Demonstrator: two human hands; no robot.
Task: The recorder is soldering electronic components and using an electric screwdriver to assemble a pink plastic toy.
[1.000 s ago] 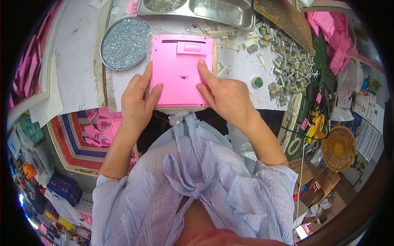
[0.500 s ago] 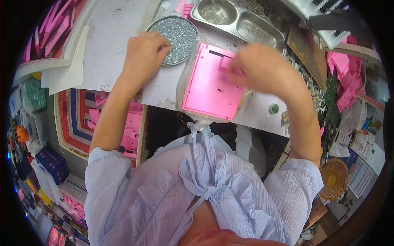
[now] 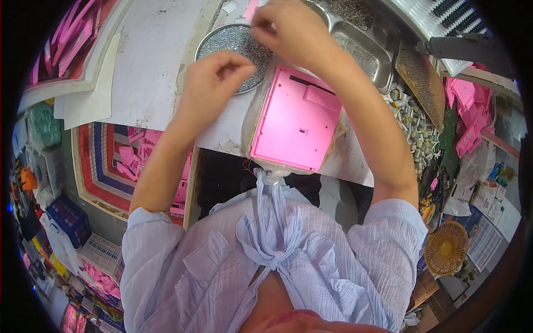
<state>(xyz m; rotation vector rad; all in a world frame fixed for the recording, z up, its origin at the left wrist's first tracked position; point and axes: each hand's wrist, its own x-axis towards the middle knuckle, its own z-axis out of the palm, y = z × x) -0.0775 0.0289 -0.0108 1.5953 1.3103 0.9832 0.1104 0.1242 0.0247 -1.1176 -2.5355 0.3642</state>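
Observation:
A flat pink plastic panel (image 3: 294,127) lies on a plastic-wrapped pad at the table's front edge. In its far right corner sits a small pink rectangular piece (image 3: 322,100). My left hand (image 3: 211,89) is over the near rim of a round metal dish (image 3: 199,53) full of small silvery pins or screws. Its thumb and finger are pinched together; anything between them is too small to make out. My right hand (image 3: 297,33) reaches past the panel to the dish's far right side, thumb and fingers curled but apart, close to a pink strip (image 3: 251,9).
A steel compartment tray (image 3: 383,75) with small metal parts stands at the far right. Beside it are a brown board (image 3: 416,89) and a heap of small metal parts (image 3: 416,125). Bins of pink parts (image 3: 133,161) stand at the left; a wicker basket (image 3: 446,250) is lower right.
My right hand has left the small pink piece in the panel's corner and moved far and left. My left hand has shifted right and slightly nearer along the dish.

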